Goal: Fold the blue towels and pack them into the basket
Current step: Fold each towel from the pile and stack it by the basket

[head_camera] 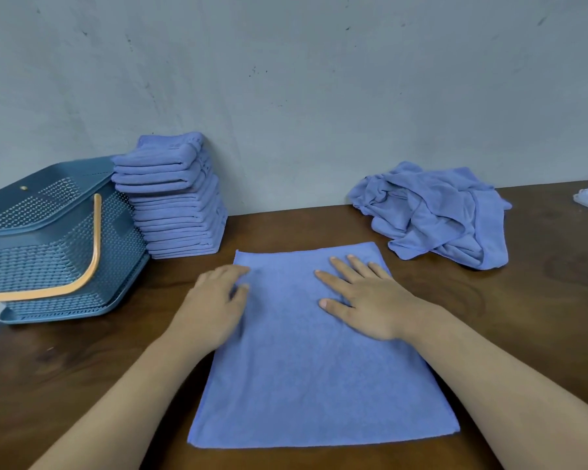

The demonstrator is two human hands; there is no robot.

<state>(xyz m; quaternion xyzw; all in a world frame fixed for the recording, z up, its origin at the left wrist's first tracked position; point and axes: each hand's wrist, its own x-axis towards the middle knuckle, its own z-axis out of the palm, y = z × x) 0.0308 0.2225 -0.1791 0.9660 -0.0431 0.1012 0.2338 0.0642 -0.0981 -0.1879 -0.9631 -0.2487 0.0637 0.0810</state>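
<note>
While the basket and folded stack sit at the far left of the desk, our left hand, too blurred to tell if it pinches, meets the left hem of the flat towel at the near middle; our right hand presses it, fingers spread. Mid-fold, we judge: next, carry one hem across squarely, the heap far right waiting.

View: one camera, worn on the person's head.
Facing: forward and down, across the tabletop to the wall behind it.
Nearness: close; both forearms enter from the bottom edge, with the left hand and right hand mid-frame.
Width: wide-angle, with the basket cut off by the left edge.
</note>
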